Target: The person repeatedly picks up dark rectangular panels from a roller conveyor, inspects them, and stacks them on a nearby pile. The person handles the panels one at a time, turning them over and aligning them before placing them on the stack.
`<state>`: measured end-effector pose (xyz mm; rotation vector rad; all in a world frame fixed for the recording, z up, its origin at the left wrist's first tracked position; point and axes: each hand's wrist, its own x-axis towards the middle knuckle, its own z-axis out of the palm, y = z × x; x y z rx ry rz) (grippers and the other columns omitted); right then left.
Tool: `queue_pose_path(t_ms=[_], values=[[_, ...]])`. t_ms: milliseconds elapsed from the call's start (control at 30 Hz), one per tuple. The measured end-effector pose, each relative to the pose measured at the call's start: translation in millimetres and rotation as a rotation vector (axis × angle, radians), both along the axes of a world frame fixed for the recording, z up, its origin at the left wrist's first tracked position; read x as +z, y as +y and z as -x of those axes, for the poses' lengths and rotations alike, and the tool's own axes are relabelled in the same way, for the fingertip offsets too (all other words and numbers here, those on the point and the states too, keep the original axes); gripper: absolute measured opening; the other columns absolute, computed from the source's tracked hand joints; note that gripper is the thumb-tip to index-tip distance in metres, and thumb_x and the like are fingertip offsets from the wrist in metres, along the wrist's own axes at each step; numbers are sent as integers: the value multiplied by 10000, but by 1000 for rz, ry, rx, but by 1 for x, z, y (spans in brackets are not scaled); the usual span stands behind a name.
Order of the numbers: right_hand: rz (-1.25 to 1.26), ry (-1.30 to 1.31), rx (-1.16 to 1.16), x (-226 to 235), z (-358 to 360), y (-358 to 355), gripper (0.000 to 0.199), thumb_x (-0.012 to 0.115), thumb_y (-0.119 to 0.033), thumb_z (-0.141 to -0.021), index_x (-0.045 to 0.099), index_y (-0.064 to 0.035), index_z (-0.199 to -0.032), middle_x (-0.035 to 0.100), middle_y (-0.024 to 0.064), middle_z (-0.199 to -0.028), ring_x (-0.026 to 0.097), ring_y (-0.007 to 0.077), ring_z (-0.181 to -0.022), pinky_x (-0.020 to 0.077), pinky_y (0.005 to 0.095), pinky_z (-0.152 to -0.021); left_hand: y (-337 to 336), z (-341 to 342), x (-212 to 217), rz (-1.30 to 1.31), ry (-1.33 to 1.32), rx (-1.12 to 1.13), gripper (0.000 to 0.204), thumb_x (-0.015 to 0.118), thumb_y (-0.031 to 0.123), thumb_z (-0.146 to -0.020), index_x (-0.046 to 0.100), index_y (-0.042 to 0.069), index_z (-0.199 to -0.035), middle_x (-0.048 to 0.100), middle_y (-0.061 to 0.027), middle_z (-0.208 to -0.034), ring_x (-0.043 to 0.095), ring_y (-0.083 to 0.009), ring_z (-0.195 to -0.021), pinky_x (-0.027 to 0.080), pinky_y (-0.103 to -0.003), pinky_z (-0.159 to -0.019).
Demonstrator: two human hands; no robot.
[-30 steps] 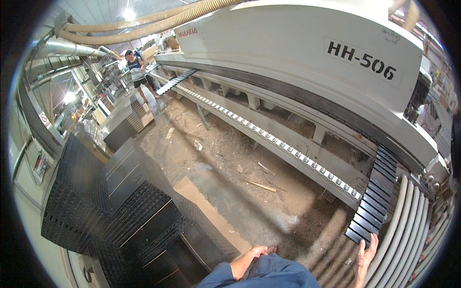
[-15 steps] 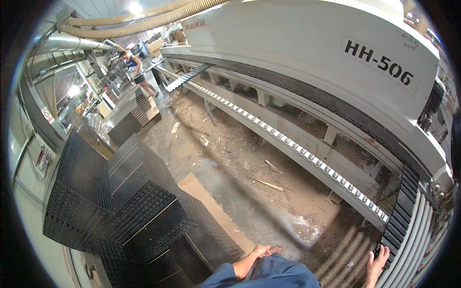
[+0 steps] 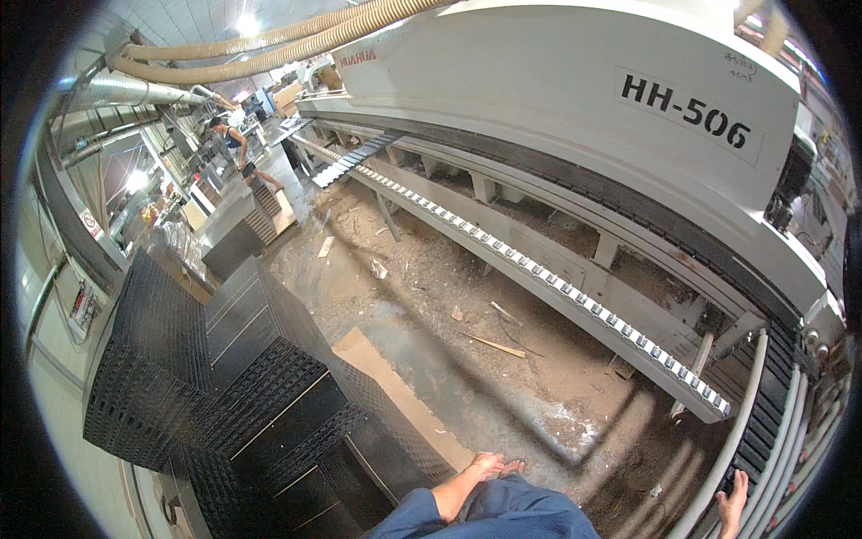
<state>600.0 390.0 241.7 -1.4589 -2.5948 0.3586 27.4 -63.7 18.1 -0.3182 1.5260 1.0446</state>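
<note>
My left hand (image 3: 488,464) rests by my blue-clad leg at the bottom middle, its fingers loosely extended and nothing seen in them. Beside it a bare foot (image 3: 514,468) shows in part. At the lower right my right hand (image 3: 733,501) is open, thumb and fingers apart. It is nearest to a row of black slat-like strips (image 3: 765,429), whose near end lies just beyond the fingertips; contact cannot be made out. The strips lie over the grey rollers (image 3: 783,467), and one bare roller (image 3: 729,449) runs along their left side.
A long white machine (image 3: 557,99) fills the right, with a toothed white rail (image 3: 539,269) along its front. Stacks of black panels (image 3: 269,359) stand at left, near cardboard (image 3: 386,377). Wood scraps (image 3: 494,344) litter the floor. Another person (image 3: 235,148) bends over far panels.
The black strips have shifted right, away from the toothed rail, uncovering a grey roller on their left. My right hand has moved slightly right and down. The far person bends lower.
</note>
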Motion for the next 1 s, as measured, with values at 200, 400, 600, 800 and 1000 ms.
queue_pose_path(t_ms=[200, 400, 600, 800, 1000], values=[[1, 35, -67, -11, -57, 19, 849, 669, 55, -602, 464, -38, -1421, 433, 227, -1461, 424, 385, -1349, 314, 404, -1158, 8, -29, 14, -32, 6, -116, 466, 601, 356, -957, 577, 41, -1299, 609, -197, -1304, 592, -301, -1192, 466, -422, -962], [-28, 129, -23, -20, -65, 29, 833, 654, 62, -596, 462, -17, -1403, 439, 227, -1417, 422, 389, -1325, 321, 418, -1146, -24, -52, -33, -1, 16, -147, 388, 616, 259, -945, 595, 55, -1274, 661, -129, -1177, 639, -223, -1051, 520, -372, -853], [-122, 102, 7, -24, -65, 27, 797, 651, 72, -572, 469, 41, -1347, 483, 222, -1272, 472, 405, -1200, 371, 428, -1079, -26, -69, -24, 1, 188, -9, 289, 629, 235, -906, 667, 96, -1157, 687, -28, -970, 628, -184, -782, 514, -340, -676], [-104, 103, -70, -5, -32, -3, 709, 714, 56, -567, 536, 67, -1253, 505, 191, -1210, 485, 379, -1167, 387, 406, -1066, 4, -70, 14, 34, 234, -34, 333, 676, 259, -876, 670, 34, -1121, 703, -38, -1009, 630, -201, -834, 516, -329, -676], [-96, 115, -120, 15, 7, -50, 693, 750, -19, -529, 577, 78, -1194, 530, 192, -1128, 502, 383, -1083, 417, 431, -1003, 42, -66, 55, -150, -65, 88, 257, 674, 262, -880, 686, 29, -988, 701, -116, -1166, 648, -185, -957, 500, -334, -757]])
